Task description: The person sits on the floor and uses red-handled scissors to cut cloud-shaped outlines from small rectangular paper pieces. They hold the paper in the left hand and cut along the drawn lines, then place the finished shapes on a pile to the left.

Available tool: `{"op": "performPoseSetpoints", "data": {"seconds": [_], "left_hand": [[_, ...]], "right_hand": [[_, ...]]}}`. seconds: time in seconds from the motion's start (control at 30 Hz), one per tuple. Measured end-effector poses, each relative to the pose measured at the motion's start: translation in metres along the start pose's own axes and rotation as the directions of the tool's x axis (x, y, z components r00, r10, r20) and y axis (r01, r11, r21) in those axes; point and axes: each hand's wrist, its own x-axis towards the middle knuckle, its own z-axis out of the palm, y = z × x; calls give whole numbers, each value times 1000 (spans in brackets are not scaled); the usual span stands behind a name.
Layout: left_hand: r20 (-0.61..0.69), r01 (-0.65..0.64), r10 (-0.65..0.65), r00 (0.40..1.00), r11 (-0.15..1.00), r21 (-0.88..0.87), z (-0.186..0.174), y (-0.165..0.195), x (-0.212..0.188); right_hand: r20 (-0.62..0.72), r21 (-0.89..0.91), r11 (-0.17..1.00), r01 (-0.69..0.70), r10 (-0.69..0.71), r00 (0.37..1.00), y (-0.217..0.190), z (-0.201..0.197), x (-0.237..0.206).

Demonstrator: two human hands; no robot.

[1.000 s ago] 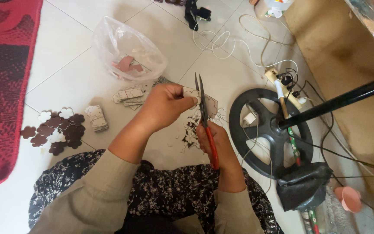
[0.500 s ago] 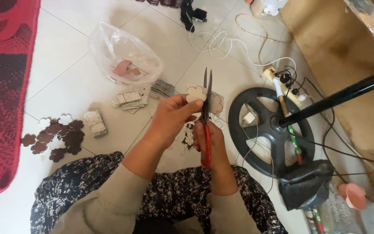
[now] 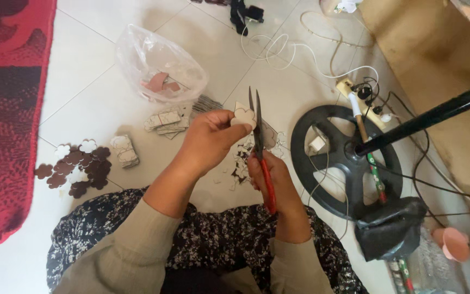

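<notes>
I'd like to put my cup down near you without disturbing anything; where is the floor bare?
Bare tile lies between the red rug and the plastic bag, and above the flower cutouts. It is crowded around the left hand, the scissors, the scraps and the cabled round stand base.

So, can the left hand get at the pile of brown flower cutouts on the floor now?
Probably not at once: the left hand pinches a pale cutout at the scissors. The floor to the flower cutouts looks free.
</notes>
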Motion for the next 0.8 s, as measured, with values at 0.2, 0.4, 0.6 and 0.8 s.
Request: {"op": "performPoseSetpoints", "data": {"seconds": [0.2,0.4,0.6,0.8], "left_hand": [[60,2,-4,998,999,33,6,10,-10],[269,288,-332,904,938,191,-7,-21,-24],[245,281,-909,338,345,895,4,-86,-37],[135,-74,-942,308,118,990,1,-173,-56]], "right_hand": [[25,69,997,43,-45,999,-14,-2,-15],[-26,101,992,81,-79,997,-7,-21,-24],[-14,108,985,135,-134,991,-7,-26,-18],[7,56,996,66,-67,998,-8,-27,-16]]}}
